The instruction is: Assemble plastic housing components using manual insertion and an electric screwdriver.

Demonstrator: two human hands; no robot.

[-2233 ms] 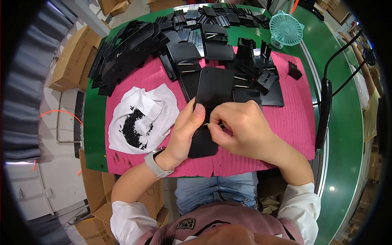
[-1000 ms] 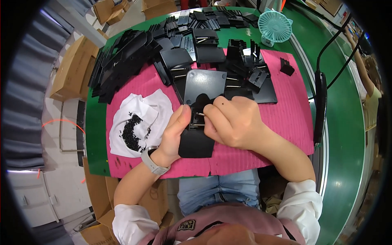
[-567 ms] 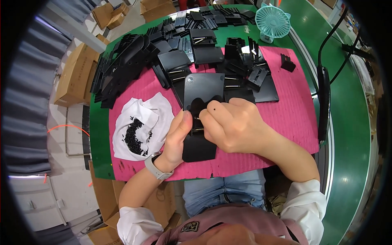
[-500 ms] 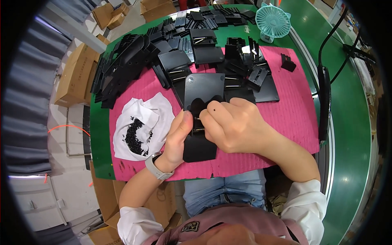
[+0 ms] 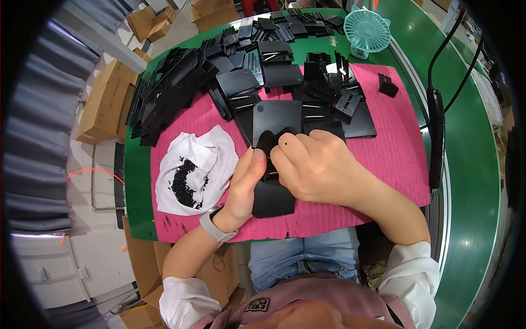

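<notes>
In front of me a black plastic stand (image 5: 276,116), made of two flat plates with a hinge-like middle and metal pins (image 5: 270,174), lies over the pink sheet. My left hand (image 5: 245,183) grips its left edge, thumb along the middle section. Curled over the right side of that middle section is my right hand (image 5: 318,167), its fingers closed. Whatever its fingertips pinch is hidden behind the knuckles. To the left, a white cloth (image 5: 169,156) bears a pile of small black screw-like pieces (image 5: 182,189).
Beneath everything spreads a pink corrugated sheet (image 5: 397,148) on a green table (image 5: 139,203). Black plates and stands (image 5: 236,82) are heaped along the far side. A small black piece (image 5: 388,85) sits at right, near a teal fan (image 5: 366,30). Cardboard boxes (image 5: 104,101) stand at left.
The whole view has shifted slightly, so things appear a little further right. Both hands keep nearly the same grip on the black stand.
</notes>
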